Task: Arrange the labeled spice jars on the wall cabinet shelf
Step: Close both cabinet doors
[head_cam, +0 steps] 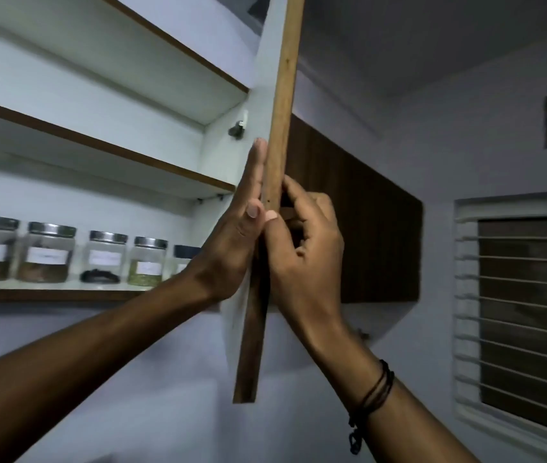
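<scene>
Several clear spice jars (46, 253) with metal lids and white labels stand in a row on the bottom shelf (48, 290) of the open wall cabinet. A dark-lidded jar (183, 257) at the row's right end is partly hidden behind my left wrist. The cabinet door (279, 128) stands edge-on to me. My left hand (235, 228) lies flat with straight fingers against the door's white inner face. My right hand (305, 248) grips the door's wooden edge from the outer side, thumb on the edge.
Two upper shelves (108, 148) hold nothing visible. A hinge (237, 128) sits on the cabinet's right wall. A closed dark wood cabinet (365, 212) hangs to the right. A barred window (516, 312) is at far right.
</scene>
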